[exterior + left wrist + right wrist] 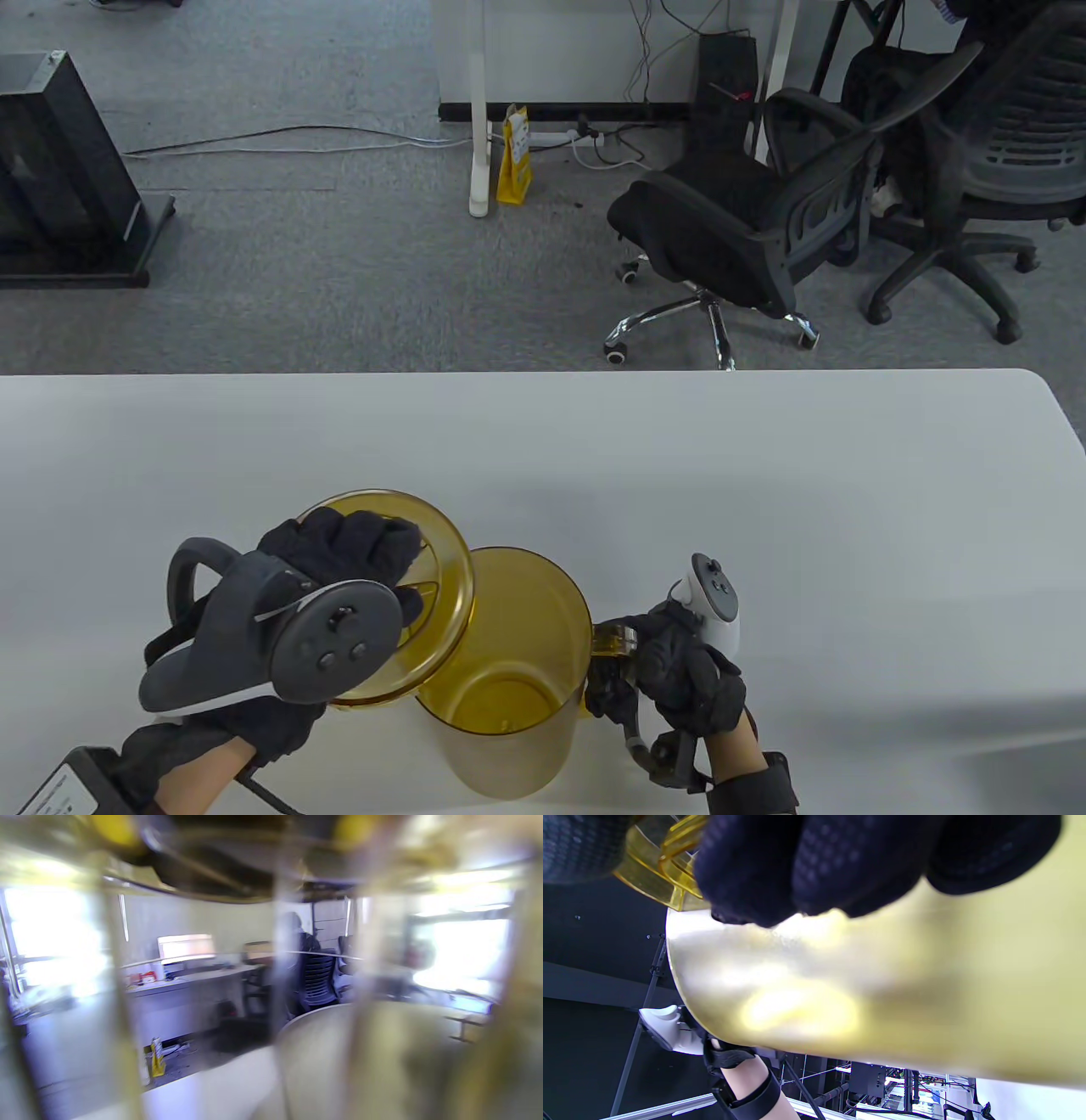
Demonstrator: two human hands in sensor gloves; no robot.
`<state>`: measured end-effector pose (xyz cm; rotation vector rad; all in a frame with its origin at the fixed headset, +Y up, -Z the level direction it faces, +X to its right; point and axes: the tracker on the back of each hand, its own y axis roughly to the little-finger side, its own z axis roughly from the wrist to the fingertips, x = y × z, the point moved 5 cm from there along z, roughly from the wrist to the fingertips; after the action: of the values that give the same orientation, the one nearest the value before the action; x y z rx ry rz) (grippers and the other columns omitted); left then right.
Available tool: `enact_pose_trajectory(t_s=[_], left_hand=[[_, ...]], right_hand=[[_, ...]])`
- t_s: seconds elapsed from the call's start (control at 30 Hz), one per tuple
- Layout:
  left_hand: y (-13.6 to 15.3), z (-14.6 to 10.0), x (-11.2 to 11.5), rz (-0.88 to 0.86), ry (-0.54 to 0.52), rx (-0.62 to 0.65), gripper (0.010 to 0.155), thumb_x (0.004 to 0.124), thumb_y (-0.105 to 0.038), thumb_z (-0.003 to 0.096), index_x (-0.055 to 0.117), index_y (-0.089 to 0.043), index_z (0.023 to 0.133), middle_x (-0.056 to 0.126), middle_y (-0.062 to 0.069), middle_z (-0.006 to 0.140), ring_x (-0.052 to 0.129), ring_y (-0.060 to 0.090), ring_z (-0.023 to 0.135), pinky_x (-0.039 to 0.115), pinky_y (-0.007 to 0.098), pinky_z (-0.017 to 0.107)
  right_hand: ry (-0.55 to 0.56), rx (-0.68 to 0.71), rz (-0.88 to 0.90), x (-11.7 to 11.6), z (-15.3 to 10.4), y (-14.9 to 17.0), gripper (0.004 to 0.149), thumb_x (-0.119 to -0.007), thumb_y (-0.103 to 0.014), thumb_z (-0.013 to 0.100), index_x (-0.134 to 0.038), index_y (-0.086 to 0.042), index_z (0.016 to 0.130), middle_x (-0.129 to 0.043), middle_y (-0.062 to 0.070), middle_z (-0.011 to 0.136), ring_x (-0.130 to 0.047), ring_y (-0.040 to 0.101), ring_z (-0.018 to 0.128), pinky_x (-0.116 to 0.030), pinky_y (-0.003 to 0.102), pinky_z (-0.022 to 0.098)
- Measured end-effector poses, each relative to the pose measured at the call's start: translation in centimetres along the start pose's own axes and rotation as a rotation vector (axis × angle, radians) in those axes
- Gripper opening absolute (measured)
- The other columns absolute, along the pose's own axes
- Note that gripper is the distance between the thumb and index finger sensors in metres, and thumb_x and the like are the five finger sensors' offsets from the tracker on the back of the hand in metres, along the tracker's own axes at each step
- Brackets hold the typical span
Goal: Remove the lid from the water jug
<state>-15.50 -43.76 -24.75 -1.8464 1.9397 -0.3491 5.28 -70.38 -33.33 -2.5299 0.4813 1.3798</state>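
Note:
A translucent yellow water jug (509,679) stands on the white table (764,509) near its front edge, its mouth uncovered. My left hand (356,552) grips the round yellow lid (424,628) from above and holds it raised to the left of the jug, its right edge overlapping the rim. My right hand (670,671) is curled round the jug's handle (612,638) on the right side. In the right wrist view my gloved fingers (814,861) wrap the handle (678,853) against the jug wall (882,984). The left wrist view looks blurred through the lid (382,1052).
Black office chairs (747,221) and desk legs stand on the grey carpet beyond the table's far edge. A yellow bag (515,157) leans by a desk leg. The table's rounded right corner (1035,390) is in view.

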Motion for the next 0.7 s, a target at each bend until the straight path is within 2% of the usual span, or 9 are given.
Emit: enact_pose_trajectory(t_s=[0.17,0.33,0.57,0.7], left_hand=[[3.9,-2.2,0.9,0.003,-0.03,-0.165,0.058,0.084,-0.035,0.0456,0.074,-0.005,0.094,0.085,0.021,0.079,0.083,0.032,0.063,0.075,0.042,0.048],[6.3,-4.0,2.2,-0.022,-0.009,-0.253,0.058,0.084,-0.035,0.0454,0.074,-0.005,0.094,0.085,0.021,0.079,0.083,0.032,0.063,0.075,0.043,0.049],[8.2,-5.6,4.0,-0.029,-0.001,-0.315,0.058,0.084,-0.035,0.0452,0.074,-0.005,0.094,0.085,0.021,0.079,0.083,0.032,0.063,0.075,0.043,0.049],[9.3,-6.0,5.8,-0.027,0.015,-0.327,0.058,0.084,-0.035,0.0452,0.074,-0.006,0.094,0.085,0.021,0.079,0.083,0.032,0.063,0.075,0.042,0.049]], right_hand=[[-0.009,-0.002,0.004,-0.1,0.0,0.0,0.067,-0.073,-0.077,0.035,-0.098,-0.018,0.054,-0.098,0.001,0.024,-0.095,0.019,0.014,-0.081,0.047,0.028],[-0.009,-0.001,0.004,-0.1,0.1,0.0,0.067,-0.072,-0.077,0.035,-0.098,-0.018,0.054,-0.098,0.001,0.024,-0.095,0.019,0.014,-0.081,0.047,0.028],[-0.014,-0.001,0.009,-0.1,0.1,0.0,0.067,-0.072,-0.077,0.035,-0.098,-0.019,0.054,-0.098,0.001,0.024,-0.095,0.019,0.014,-0.081,0.047,0.028],[-0.015,-0.001,0.013,-0.1,0.1,0.0,0.067,-0.072,-0.077,0.035,-0.098,-0.019,0.054,-0.098,0.001,0.024,-0.095,0.018,0.014,-0.081,0.047,0.028]])
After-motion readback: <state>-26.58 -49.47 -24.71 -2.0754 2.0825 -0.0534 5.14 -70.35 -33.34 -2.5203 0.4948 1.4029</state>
